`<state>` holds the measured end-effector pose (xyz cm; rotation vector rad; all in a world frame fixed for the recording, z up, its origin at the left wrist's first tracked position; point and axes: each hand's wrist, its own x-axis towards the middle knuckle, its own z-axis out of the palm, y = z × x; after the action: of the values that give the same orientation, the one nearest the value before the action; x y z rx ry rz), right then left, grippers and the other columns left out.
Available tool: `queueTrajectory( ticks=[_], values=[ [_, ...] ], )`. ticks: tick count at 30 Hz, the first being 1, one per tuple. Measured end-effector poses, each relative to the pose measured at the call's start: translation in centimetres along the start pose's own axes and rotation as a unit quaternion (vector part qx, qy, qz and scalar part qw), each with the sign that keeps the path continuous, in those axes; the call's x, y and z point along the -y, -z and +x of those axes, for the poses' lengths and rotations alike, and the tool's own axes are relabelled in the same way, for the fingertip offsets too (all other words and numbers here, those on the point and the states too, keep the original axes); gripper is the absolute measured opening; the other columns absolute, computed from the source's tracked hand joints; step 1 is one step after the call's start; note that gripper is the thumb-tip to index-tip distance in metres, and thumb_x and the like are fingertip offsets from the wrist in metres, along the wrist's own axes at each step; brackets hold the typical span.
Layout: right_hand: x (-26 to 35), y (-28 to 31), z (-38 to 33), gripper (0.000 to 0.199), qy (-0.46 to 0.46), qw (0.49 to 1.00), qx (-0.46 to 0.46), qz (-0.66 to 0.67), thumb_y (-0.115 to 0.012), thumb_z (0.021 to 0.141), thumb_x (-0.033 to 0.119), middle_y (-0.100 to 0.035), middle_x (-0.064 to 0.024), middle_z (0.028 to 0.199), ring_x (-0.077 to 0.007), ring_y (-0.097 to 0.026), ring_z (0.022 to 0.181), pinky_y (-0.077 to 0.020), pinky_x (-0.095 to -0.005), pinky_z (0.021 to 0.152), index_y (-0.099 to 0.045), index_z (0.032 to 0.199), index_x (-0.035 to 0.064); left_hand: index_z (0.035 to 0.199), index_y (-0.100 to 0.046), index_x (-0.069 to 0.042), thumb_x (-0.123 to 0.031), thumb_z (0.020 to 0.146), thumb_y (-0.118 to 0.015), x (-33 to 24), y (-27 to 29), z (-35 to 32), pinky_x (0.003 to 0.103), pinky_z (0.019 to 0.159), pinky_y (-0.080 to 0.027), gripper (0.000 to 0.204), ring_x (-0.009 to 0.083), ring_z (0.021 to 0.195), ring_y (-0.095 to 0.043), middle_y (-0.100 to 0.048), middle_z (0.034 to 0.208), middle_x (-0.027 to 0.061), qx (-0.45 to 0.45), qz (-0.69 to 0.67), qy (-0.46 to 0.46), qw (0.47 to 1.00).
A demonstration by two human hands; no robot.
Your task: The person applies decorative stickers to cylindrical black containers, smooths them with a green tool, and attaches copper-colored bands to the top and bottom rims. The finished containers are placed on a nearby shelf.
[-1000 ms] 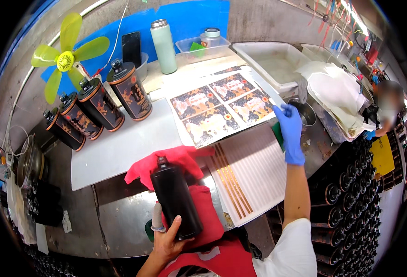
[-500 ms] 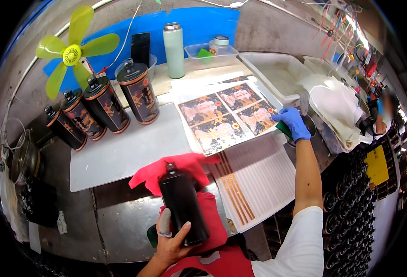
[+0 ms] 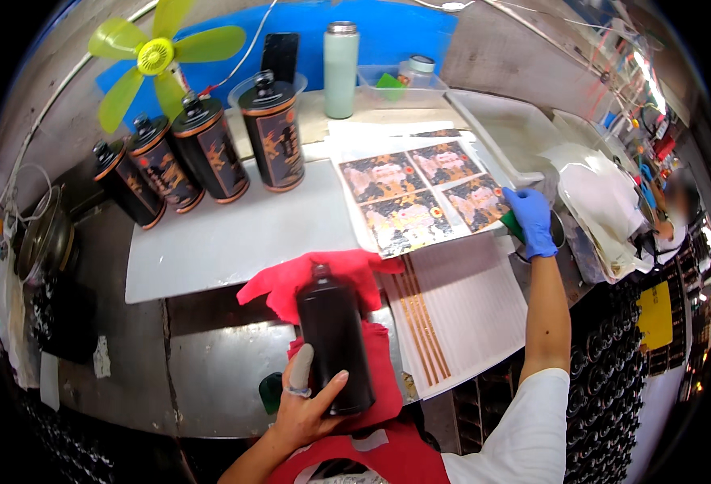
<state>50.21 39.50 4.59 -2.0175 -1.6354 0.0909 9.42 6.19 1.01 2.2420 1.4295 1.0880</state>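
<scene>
My left hand, with a pale finger cot on one finger, is closed around the lower part of a plain black bottle. The bottle leans over a red cloth, its open neck pointing away from me. On my right hand is a blue glove; its fingers pinch a flat green scraper. That hand is beside a round metal container, partly hidden behind it, and by the corner of a sheet of printed decals. A lined sheet with copper strips lies between my arms.
Several decorated black bottles stand at the back left by a green fan. A pale green flask, a clear tub and a white water tray line the back. Racked bottles fill the lower right; a person is beyond.
The view has shifted, so the scene sits slightly lower right on the left side. My left hand still grips the bottle over the cloth; my gloved right hand stays beside the metal container with the scraper.
</scene>
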Motion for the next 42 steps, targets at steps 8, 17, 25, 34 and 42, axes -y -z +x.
queueTrajectory(
  ticks=[8, 17, 25, 34, 42],
  values=[
    [-3.0, -1.0, 1.0, 0.034, -0.044, 0.975, 0.064, 0.209, -0.074, 0.062, 0.027, -0.063, -0.008, 0.068, -0.0121, -0.057, 0.059, -0.0433, -0.0282, 0.056, -0.067, 0.078, -0.0024, 0.119, -0.054, -0.012, -0.03, 0.055, -0.085, -0.2, -0.1, -0.1, 0.052, 0.1, -0.028, 0.073, 0.0497, 0.124, -0.029, -0.021, 0.138, 0.0347, 0.004, -0.01, 0.006, 1.0],
    [0.3, 0.3, -2.5, 0.021, 0.03, 0.994, -0.091, 0.057, -0.065, 0.073, 0.023, -0.065, -0.0101, 0.076, -0.0229, -0.063, 0.069, -0.0477, -0.0328, 0.065, -0.067, 0.083, 0.005, 0.12, -0.053, -0.013, -0.028, 0.055, -0.085, -0.3, -0.4, -0.1, 0.052, 0.1, -0.028, 0.073, 0.0496, 0.125, -0.028, -0.021, 0.138, 0.0345, -0.008, -0.009, 0.011, 1.0],
    [4.1, 1.9, -5.3, 0.008, 0.249, 0.953, -0.157, -0.076, -0.063, 0.079, 0.018, -0.062, -0.008, 0.078, -0.023, -0.06, 0.065, -0.0474, -0.0318, 0.061, -0.063, 0.081, 0.0107, 0.124, -0.053, -0.018, -0.025, 0.058, -0.08, -0.9, 0.2, 0.4, 0.052, 0.096, -0.032, 0.072, 0.0493, 0.117, -0.036, -0.029, 0.135, 0.0301, -0.006, -0.029, 0.033, 0.999],
    [12.5, 6.8, -11.0, 0.018, 0.065, 0.915, 0.111, 0.383, -0.067, 0.073, -0.001, -0.063, -0.0016, 0.078, -0.0068, -0.055, 0.07, -0.043, -0.0199, 0.065, -0.066, 0.091, -0.0023, 0.127, -0.05, -0.011, -0.022, 0.064, -0.074, -1.1, 0.5, 0.6, 0.053, 0.097, -0.032, 0.068, 0.0411, 0.118, -0.041, -0.046, 0.126, 0.0223, 0.016, -0.009, -0.012, 1.0],
    [17.1, 11.0, -15.8, 0.009, 0.096, 0.918, 0.216, 0.319, -0.067, 0.072, 0.0, -0.061, -0.002, 0.072, -0.0064, -0.054, 0.067, -0.0426, -0.0205, 0.064, -0.068, 0.081, -0.002, 0.106, -0.063, -0.004, -0.017, 0.073, -0.062, -2.6, 0.7, 3.4, 0.042, 0.1, -0.033, 0.035, 0.027, 0.119, -0.046, -0.061, 0.095, 0.0088, 0.095, 0.091, -0.151, 0.98]
  ],
)
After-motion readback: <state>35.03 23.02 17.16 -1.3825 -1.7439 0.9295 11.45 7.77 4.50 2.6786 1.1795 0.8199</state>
